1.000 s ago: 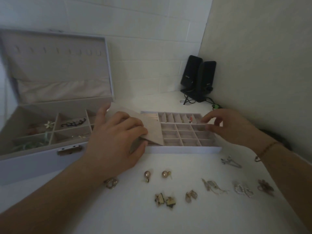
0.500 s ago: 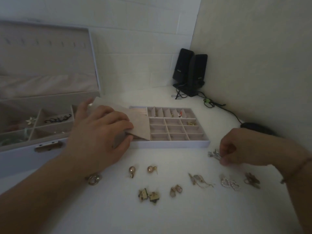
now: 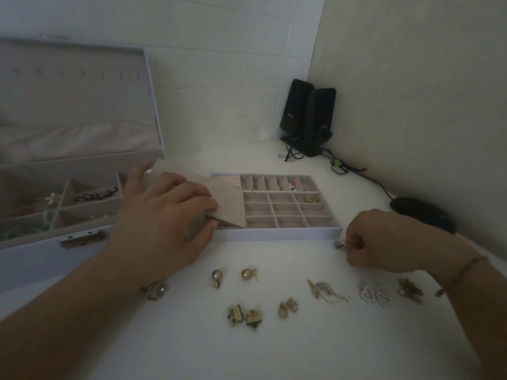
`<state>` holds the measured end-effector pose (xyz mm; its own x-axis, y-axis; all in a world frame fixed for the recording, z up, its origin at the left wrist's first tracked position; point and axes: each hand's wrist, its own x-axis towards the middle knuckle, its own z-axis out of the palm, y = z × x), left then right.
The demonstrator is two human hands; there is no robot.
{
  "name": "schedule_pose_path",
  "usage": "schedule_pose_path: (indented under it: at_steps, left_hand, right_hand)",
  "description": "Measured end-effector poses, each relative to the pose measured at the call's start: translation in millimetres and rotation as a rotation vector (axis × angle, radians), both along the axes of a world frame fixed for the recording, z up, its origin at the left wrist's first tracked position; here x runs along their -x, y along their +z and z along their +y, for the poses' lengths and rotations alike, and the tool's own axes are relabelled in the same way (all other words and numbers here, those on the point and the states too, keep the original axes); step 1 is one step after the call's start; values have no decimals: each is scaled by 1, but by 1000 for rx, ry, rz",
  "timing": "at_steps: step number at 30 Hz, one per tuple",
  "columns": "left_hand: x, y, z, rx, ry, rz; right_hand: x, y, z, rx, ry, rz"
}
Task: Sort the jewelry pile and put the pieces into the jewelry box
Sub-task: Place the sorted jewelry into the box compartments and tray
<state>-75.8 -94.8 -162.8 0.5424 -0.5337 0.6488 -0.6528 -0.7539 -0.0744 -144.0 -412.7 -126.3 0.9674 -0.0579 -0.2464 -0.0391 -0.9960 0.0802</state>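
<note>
The open jewelry box (image 3: 33, 250) stands at the left with its lid up. Beside it lies its divided tray (image 3: 277, 233), a few small pieces in its far cells. My left hand (image 3: 162, 223) holds a beige velvet flap (image 3: 225, 200) at the tray's left end, fingers on top and thumb beneath. My right hand (image 3: 381, 239) pinches a silver earring (image 3: 339, 245) on the table just in front of the tray's right corner. Earring pairs lie in a row nearer me: pearl studs (image 3: 233, 275), square gold ones (image 3: 244, 316), a heart pair (image 3: 374, 294).
Two black speakers (image 3: 307, 116) stand in the back corner, with a cable running to a black mouse (image 3: 419, 215) behind my right wrist. The wall runs close along the right. A ring-like gold piece (image 3: 155, 290) sits beside my left forearm.
My right hand left the tray's far cells, came down to the table in front of the tray and closed on the silver earring. My left hand stayed on the flap.
</note>
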Motion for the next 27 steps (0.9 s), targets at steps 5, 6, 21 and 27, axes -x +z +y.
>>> schedule_pose_path:
  at_steps: [5,6,21,27]
  left_hand:
    - [1,0,0,13,-8,-7]
    - [1,0,0,14,-7,-9]
    - [1,1,0,16,-8,6]
    - [1,1,1,5,-12,32]
  right_hand:
    - [2,0,-3,20,39,-24]
    - [1,1,-5,3,49,-31]
    - [-81,11,38,16,250,-376]
    - [-99,2,44,34,265,-301]
